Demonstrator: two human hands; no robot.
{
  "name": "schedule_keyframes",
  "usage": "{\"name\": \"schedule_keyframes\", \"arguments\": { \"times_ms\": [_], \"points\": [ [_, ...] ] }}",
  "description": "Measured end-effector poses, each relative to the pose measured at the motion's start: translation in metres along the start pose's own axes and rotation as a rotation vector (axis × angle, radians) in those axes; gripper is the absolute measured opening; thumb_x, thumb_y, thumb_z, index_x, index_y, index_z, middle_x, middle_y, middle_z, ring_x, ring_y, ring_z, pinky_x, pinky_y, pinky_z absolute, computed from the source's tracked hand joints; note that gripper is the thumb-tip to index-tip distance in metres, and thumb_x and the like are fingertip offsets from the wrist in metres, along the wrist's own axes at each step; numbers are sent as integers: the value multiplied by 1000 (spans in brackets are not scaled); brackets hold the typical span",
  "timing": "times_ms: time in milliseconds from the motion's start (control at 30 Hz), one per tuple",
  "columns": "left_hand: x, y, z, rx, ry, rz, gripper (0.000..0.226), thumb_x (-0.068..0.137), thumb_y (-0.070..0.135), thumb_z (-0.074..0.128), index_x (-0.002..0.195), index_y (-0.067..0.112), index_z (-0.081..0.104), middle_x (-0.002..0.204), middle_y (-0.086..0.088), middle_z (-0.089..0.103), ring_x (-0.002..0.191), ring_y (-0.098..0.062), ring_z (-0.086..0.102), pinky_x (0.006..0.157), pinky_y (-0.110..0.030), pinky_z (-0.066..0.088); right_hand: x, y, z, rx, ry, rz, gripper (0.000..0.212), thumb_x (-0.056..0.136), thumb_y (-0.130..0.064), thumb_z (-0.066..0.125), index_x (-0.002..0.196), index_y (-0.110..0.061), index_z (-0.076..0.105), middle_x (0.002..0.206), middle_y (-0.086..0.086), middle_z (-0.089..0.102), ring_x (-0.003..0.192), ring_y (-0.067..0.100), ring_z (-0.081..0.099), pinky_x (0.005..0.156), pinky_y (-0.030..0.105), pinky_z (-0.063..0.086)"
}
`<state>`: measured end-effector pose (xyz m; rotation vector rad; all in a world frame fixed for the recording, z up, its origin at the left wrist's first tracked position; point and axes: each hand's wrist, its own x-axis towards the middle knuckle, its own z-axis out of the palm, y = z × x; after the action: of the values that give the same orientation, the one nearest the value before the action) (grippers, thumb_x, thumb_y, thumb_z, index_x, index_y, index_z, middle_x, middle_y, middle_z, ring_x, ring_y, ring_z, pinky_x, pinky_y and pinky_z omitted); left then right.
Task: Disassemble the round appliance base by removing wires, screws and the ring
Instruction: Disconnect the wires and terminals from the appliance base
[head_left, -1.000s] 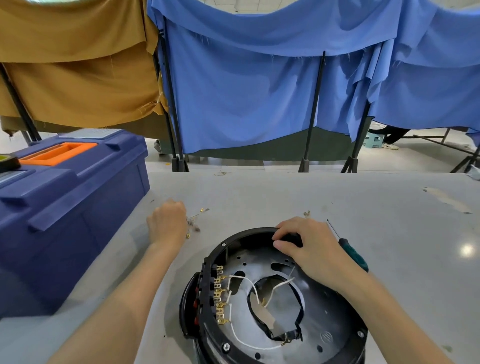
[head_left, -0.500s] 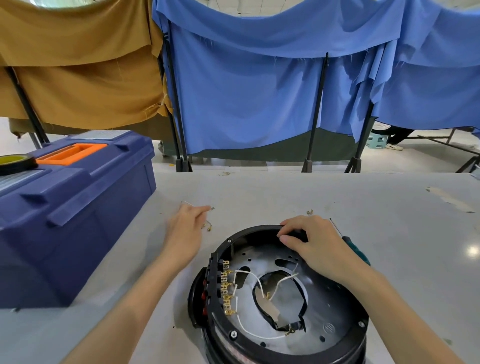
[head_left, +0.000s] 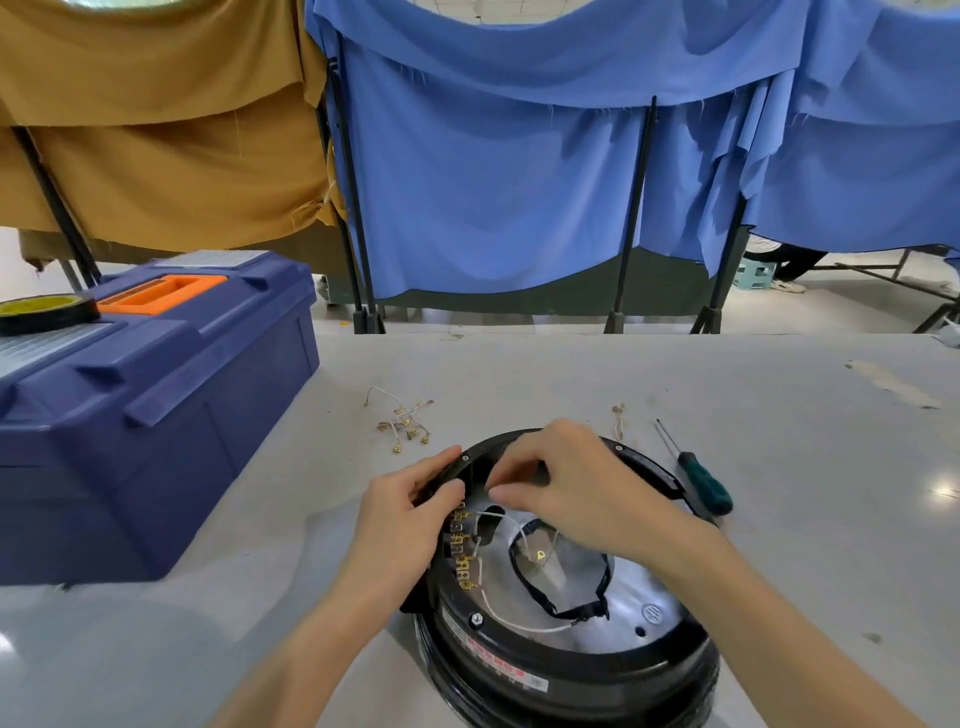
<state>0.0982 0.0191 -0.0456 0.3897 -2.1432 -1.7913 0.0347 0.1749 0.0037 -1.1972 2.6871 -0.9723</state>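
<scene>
The base sits on the table right in front of the person, open side up, and the job looks partly done, perhaps less than half. A small heap of loose wires with brass ends lies on the table beyond the base, not far from the screwdriver, so some wiring is already out. At least 2 white wires are still attached inside, running from the row of brass terminals on the left. 3 screws show in the black ring, which is still in place, so screws and ring both look left to do. The left hand grips the left edge of the base, thumb over the rim, steadying it. The right hand hovers over the terminals with fingers bent and thumb and forefinger tips drawn together; whether they pinch a wire end I cannot tell
</scene>
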Motion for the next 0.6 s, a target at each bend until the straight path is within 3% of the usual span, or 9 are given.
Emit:
{"name": "schedule_keyframes", "arguments": {
  "times_ms": [133,233,400,600],
  "points": [
    [-2,-3,0,-17,8,13,32,90,11,63,118,28,68,112,10,72,106,-6,66,100,-38,49,16,-12,7,-84,-192,83,10,87,-17,67,94,-13,74,88,4,72,84,18,65,78,30,52],
    [-2,-6,0,-46,5,14,33,91,11,63,119,25,68,113,10,72,107,-6,65,101,-38,49,25,-16,9,-47,-300,147,9,85,-9,66,77,-12,68,68,7,60,63,20,53,57,26,43],
    [-1,-9,0,-75,5,7,32,91,12,63,118,27,68,110,13,72,105,-5,66,100,-36,50,34,-14,12,77,-357,286,14,85,2,62,82,15,64,66,15,56,62,22,50,52,27,40],
    [1,-10,0,-106,6,-2,31,91,11,62,118,26,68,105,10,74,99,-8,69,96,-36,52,44,-17,14,126,-398,401,16,87,3,58,72,4,63,60,12,62,40,14,48,53,29,45]
  ]
}}
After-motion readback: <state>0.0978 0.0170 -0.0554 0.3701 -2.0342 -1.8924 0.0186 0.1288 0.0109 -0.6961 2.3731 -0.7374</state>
